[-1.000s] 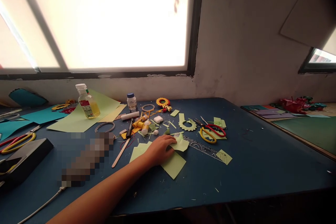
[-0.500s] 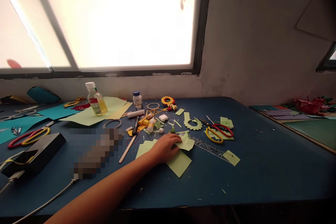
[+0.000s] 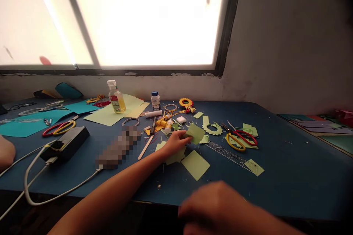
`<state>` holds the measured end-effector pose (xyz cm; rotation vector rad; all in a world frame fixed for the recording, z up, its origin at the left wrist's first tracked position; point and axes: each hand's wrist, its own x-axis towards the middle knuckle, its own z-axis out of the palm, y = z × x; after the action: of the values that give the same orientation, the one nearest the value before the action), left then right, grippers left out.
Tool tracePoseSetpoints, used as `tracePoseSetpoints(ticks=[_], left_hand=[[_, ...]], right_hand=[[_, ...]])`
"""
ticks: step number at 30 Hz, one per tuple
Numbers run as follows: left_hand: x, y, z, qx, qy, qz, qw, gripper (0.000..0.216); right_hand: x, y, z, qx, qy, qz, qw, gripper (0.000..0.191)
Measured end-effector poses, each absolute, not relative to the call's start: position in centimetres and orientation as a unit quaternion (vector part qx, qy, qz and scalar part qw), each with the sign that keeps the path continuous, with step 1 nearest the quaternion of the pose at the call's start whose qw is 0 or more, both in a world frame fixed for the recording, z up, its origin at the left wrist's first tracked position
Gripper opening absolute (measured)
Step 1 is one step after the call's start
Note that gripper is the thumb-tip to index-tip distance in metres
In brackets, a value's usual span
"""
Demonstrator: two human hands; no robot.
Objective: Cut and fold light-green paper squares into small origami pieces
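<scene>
My left hand point(image 3: 174, 142) reaches over the blue table point(image 3: 289, 169) and pinches a small light-green paper piece point(image 3: 195, 132), held slightly above the surface. Under and beside that hand lie more green paper pieces, one square point(image 3: 196, 165) just in front of it. My right hand point(image 3: 220, 205) shows at the bottom edge as a motion-blurred shape near the table's front; its fingers cannot be made out. A clear ruler point(image 3: 227, 153) and red-and-yellow scissors point(image 3: 240, 139) lie to the right of the held paper.
An oil bottle point(image 3: 116, 97), a small white bottle point(image 3: 155, 100), glue tubes and paper cut-outs crowd the middle back. A black box point(image 3: 67, 143) with white cables, second scissors point(image 3: 58, 128) and teal sheets point(image 3: 22, 126) lie left. Part of another person point(image 3: 5, 153) shows at the left edge.
My left hand has lifted the small green piece off the table and drawn back slightly. My right hand has come into view at the bottom. The camera has swung left.
</scene>
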<state>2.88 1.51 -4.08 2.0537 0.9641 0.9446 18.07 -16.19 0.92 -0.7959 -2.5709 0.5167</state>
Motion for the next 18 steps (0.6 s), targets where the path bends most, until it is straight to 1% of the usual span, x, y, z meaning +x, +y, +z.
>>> tracePoseSetpoints(ticks=[3, 5, 6, 7, 8, 10, 13, 15, 18], left_hand=[[2.7, 1.7, -3.8, 0.76, 0.352, 0.393, 0.38, 0.025], [2.7, 1.5, -3.4, 0.745, 0.343, 0.416, 0.392, 0.026], [2.8, 1.3, -3.2, 0.739, 0.341, 0.426, 0.395, 0.026], [2.8, 1.1, -3.1, 0.735, 0.34, 0.433, 0.396, 0.025], [2.9, 0.8, -2.9, 0.733, 0.339, 0.439, 0.394, 0.024], [2.9, 0.3, -2.6, 0.738, 0.334, 0.444, 0.383, 0.02], [2.9, -0.5, -1.9, 0.76, 0.304, 0.454, 0.351, 0.014], [2.8, -1.0, -1.4, 0.772, 0.287, 0.448, 0.348, 0.014], [2.5, -1.4, -0.6, 0.777, 0.304, 0.431, 0.344, 0.019]], right_hand=[[19.3, -11.2, 3.3, -0.369, -0.89, 0.136, 0.233, 0.031], [19.9, -7.5, 4.3, -0.475, -0.835, 0.084, 0.265, 0.047], [20.2, -5.9, 4.5, -0.494, -0.82, 0.082, 0.277, 0.053], [20.4, -4.6, 4.6, -0.5, -0.815, 0.105, 0.275, 0.055], [20.7, -3.7, 4.6, -0.501, -0.811, 0.139, 0.269, 0.051], [21.1, -2.9, 4.2, -0.492, -0.802, 0.197, 0.275, 0.038], [21.8, -3.1, 3.5, -0.466, -0.794, 0.241, 0.307, 0.023], [22.5, -3.6, 3.3, -0.441, -0.804, 0.253, 0.307, 0.021], [23.7, -4.0, 2.9, -0.416, -0.821, 0.279, 0.273, 0.028]])
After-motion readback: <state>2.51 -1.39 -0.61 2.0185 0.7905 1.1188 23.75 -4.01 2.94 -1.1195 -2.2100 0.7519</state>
